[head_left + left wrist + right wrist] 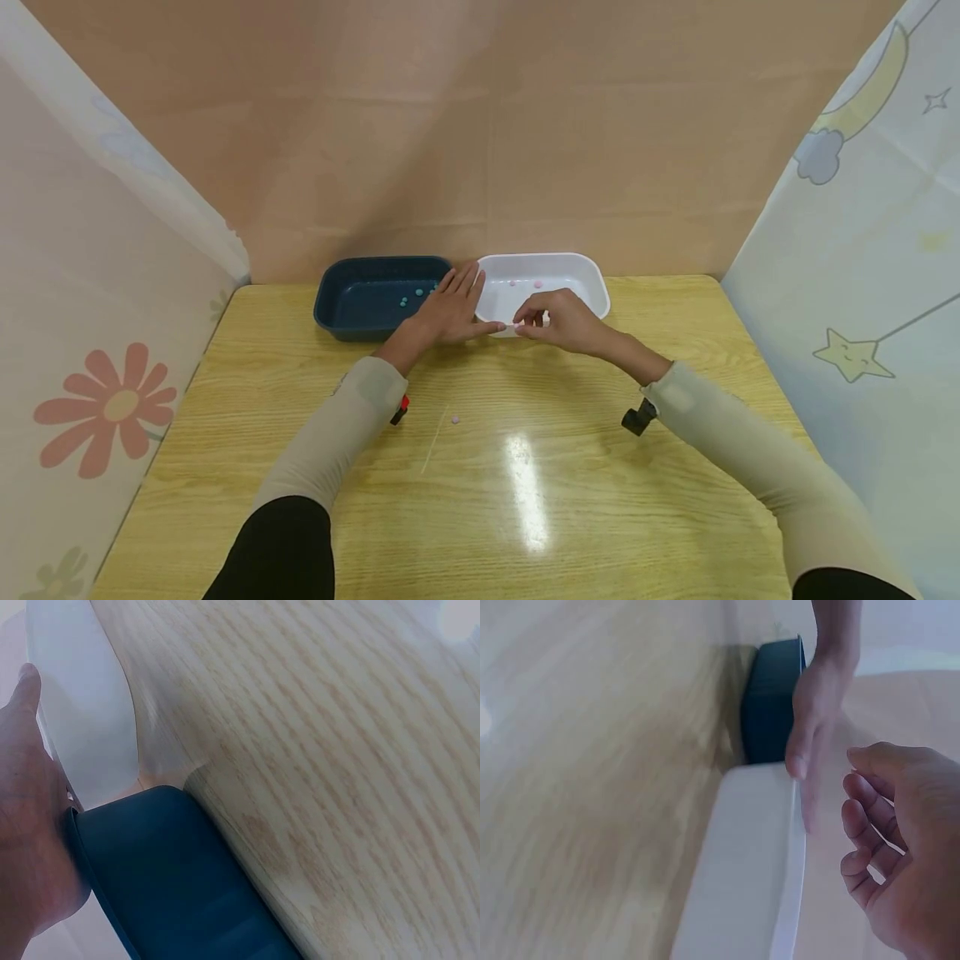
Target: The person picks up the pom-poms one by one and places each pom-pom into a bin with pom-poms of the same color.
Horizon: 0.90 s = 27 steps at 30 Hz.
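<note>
My left hand (453,312) lies with straight fingers over the adjoining ends of a dark blue tray (352,333) and a white tray (600,292). Its thumb stretches along the near rim of the white tray. Close over that same rim, my right hand (566,321) pinches a tiny pink bead (517,324) between thumb and index finger; the other fingers are loosely curled in the right wrist view. Several small green beads (419,292) lie in the dark tray, partly covered by the left hand. Pink beads (537,285) lie in the white tray.
One small pinkish bead (455,421) lies on the wooden table (600,508) between the forearms. Behind the trays rises a brown backdrop (600,150). Patterned white panels (847,275) stand at both sides.
</note>
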### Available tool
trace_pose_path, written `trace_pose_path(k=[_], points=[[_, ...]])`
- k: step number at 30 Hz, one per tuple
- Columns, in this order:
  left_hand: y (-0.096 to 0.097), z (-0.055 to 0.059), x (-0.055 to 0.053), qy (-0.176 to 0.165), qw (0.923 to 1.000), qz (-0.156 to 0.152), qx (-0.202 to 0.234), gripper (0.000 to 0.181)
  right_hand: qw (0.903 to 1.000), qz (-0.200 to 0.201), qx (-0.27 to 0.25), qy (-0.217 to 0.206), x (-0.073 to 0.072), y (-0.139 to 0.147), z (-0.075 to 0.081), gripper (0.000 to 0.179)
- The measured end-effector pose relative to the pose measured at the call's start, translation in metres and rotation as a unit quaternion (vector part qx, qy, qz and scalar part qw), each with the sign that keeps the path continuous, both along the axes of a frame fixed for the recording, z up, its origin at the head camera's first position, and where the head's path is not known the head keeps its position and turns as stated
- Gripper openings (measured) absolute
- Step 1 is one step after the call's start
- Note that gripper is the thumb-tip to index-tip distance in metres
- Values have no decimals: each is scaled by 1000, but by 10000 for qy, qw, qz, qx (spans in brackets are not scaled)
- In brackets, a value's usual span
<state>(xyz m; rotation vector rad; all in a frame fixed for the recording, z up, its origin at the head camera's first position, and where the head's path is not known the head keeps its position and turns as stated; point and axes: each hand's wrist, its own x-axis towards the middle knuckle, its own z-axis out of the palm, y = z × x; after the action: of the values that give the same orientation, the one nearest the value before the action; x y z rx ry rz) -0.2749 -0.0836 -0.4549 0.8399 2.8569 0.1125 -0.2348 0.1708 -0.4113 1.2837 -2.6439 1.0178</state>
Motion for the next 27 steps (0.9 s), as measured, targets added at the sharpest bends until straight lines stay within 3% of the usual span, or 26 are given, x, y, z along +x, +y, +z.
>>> trace_pose_path(k=[6,18,27], points=[[0,1,-1,-40,9999,-1,-106,112,9992,-363,85,109,-16,12,3,6],[-2,3,-1,-3,9999,11,-148,112,9952,-914,273,234,-53,25,-6,6],[0,-1,-4,-129,9999,-4,-108,114,9892,-1382,440,-234,-68,30,-13,8]])
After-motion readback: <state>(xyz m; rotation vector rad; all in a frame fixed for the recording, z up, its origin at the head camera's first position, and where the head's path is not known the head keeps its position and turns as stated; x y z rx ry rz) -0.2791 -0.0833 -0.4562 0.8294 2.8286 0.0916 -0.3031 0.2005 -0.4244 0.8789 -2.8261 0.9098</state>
